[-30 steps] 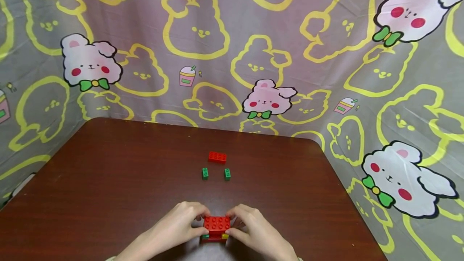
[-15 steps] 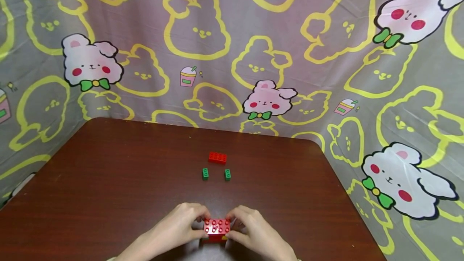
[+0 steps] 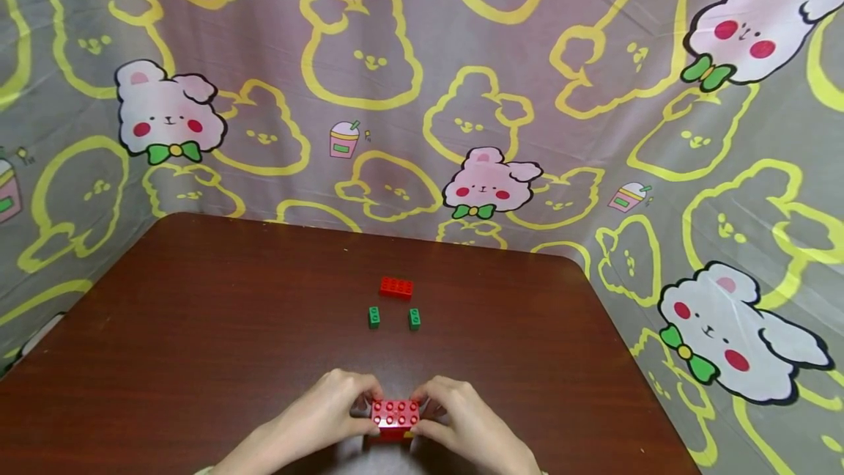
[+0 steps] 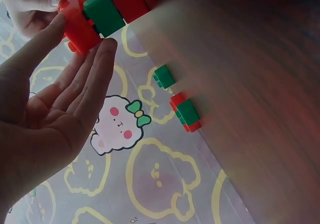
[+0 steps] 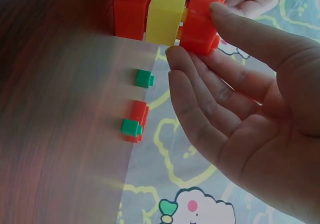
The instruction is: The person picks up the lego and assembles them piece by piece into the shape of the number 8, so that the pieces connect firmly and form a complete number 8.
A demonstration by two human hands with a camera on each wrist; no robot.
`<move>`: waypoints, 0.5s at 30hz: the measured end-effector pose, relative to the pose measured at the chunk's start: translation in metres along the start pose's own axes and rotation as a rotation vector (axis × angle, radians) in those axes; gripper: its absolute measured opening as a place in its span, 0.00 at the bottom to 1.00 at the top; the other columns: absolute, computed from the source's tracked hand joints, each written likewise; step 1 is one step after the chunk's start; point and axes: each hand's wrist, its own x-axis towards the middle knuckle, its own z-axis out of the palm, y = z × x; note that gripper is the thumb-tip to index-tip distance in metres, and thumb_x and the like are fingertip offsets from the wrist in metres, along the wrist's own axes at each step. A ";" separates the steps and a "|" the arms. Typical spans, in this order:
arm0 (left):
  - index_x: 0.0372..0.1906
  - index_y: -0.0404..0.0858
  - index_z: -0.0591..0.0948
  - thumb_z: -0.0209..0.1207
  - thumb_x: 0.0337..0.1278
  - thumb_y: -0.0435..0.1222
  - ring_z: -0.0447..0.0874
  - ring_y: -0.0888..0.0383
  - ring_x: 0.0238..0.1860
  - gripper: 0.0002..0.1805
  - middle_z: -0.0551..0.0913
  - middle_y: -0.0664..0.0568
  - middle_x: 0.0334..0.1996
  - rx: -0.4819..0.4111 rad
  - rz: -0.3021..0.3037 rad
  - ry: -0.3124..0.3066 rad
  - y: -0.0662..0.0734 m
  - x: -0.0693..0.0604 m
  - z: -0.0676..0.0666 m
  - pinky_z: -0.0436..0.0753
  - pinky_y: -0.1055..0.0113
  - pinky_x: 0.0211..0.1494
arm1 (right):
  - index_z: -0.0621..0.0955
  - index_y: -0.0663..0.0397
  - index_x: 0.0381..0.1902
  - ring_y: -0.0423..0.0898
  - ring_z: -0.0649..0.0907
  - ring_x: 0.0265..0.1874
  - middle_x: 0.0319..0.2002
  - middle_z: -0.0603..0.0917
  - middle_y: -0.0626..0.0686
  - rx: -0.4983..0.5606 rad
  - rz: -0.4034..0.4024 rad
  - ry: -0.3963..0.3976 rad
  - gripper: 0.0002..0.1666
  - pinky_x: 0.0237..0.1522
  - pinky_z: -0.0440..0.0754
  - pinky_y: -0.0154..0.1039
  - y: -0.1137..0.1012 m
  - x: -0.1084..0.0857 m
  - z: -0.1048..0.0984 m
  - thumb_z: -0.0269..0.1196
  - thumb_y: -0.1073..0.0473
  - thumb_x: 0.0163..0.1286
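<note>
At the table's near edge, a red eight-stud toy brick tops a small stack. Beneath it are a green brick and a yellow brick, standing on a lower red brick. My left hand pinches the top brick's left end between thumb and fingers. The right hand pinches its right end the same way. In the right wrist view, a narrow gap with studs showing separates the yellow brick from the top brick.
Farther back on the brown table lie two small green bricks standing apart, and another red eight-stud brick behind them. A patterned curtain hangs around the table's back and sides.
The top red brick has come down slightly onto the stack, so less of the green and yellow bricks shows below it. Both hands keep their grip. The head view has shifted slightly.
</note>
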 end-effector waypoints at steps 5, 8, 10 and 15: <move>0.31 0.42 0.83 0.77 0.41 0.38 0.80 0.72 0.27 0.13 0.86 0.59 0.26 -0.017 -0.010 -0.020 -0.001 0.001 0.000 0.76 0.79 0.29 | 0.84 0.51 0.44 0.32 0.83 0.35 0.38 0.86 0.46 0.012 -0.003 -0.006 0.13 0.37 0.83 0.27 -0.001 0.000 -0.002 0.70 0.54 0.63; 0.32 0.40 0.84 0.77 0.41 0.38 0.80 0.72 0.26 0.13 0.87 0.56 0.26 -0.032 -0.024 -0.045 -0.002 0.002 -0.001 0.76 0.80 0.28 | 0.84 0.51 0.44 0.32 0.83 0.35 0.39 0.87 0.46 0.034 0.021 -0.025 0.14 0.37 0.83 0.28 -0.001 0.002 -0.003 0.70 0.53 0.64; 0.32 0.40 0.84 0.77 0.41 0.38 0.79 0.72 0.25 0.14 0.87 0.55 0.26 -0.040 -0.030 -0.059 -0.002 0.003 -0.002 0.76 0.80 0.28 | 0.84 0.51 0.45 0.32 0.83 0.35 0.39 0.87 0.46 0.047 0.034 -0.034 0.14 0.37 0.84 0.28 -0.001 0.002 -0.003 0.69 0.52 0.64; 0.32 0.39 0.84 0.77 0.41 0.38 0.77 0.75 0.25 0.13 0.87 0.55 0.25 -0.051 -0.031 -0.072 -0.002 0.005 -0.004 0.76 0.80 0.28 | 0.85 0.52 0.45 0.30 0.83 0.35 0.39 0.87 0.46 0.043 0.040 -0.040 0.14 0.37 0.83 0.28 0.000 0.003 -0.004 0.70 0.53 0.64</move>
